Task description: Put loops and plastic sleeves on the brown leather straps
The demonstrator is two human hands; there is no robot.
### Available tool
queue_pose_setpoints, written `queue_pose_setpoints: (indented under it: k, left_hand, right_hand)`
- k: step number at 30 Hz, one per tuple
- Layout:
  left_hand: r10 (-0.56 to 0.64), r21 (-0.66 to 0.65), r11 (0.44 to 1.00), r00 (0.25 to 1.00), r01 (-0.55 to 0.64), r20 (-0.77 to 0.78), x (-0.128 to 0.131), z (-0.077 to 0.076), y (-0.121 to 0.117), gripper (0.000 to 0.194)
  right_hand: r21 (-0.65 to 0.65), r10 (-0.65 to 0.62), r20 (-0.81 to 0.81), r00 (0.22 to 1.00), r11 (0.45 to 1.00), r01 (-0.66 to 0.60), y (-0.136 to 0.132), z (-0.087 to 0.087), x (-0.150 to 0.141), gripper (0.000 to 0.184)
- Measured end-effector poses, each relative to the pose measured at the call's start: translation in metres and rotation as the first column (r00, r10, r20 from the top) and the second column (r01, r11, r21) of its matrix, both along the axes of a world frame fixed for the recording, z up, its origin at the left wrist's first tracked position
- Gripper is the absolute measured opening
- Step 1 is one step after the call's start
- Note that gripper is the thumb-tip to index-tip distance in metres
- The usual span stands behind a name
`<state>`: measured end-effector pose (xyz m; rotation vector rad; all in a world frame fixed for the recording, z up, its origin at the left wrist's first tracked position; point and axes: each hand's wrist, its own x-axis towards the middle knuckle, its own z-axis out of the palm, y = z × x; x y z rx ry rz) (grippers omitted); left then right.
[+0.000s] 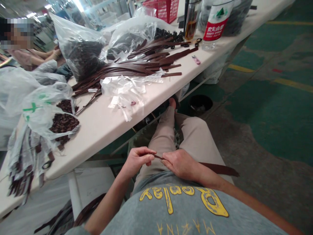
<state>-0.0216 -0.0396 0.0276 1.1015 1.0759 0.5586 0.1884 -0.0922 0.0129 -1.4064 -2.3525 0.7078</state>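
Over my lap, my left hand (140, 160) pinches the narrow end of a dark brown strap between thumb and fingertips. My right hand (180, 162) is closed round the same strap a short way along, and a little of it shows between the two hands. The wider part of the brown strap (218, 169) passes under my right forearm and sticks out to the right. Any small fitting at the pinched end is too small to make out.
A long white table (105, 130) runs diagonally ahead, bearing brown straps (132, 70), white strips (127, 88), plastic bags (80, 55), pink-handled snips (196, 60) and a red-labelled bottle (216, 27). Below stands a black bin (201, 102). Another person (26, 58) sits at far left.
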Motion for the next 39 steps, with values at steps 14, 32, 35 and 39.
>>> queue_pose_setpoints:
  k: [14,32,35,39]
  left_hand:
    - [-0.027,0.065,0.997,0.999,0.029,-0.031,0.001,-0.004,-0.005,0.022]
    - [-0.033,-0.007,0.999,0.999,0.033,0.005,0.004,-0.006,-0.011,0.024]
    - [-0.021,-0.011,1.000,1.000,0.021,0.023,0.003,-0.007,-0.011,0.023]
    - [0.004,-0.060,0.998,0.998,0.000,0.069,0.002,-0.012,-0.012,0.025]
  right_hand:
    - [-0.174,-0.131,-0.356,0.925,0.982,0.072,-0.001,-0.001,0.009,0.024]
    - [0.053,-0.059,-0.159,0.985,0.996,0.069,-0.004,-0.007,0.008,0.025]
    - [0.075,-0.039,-0.117,0.992,0.996,0.048,-0.005,-0.007,0.008,0.030]
    - [0.103,-0.025,-0.113,0.993,0.994,0.037,-0.008,-0.005,0.006,0.037]
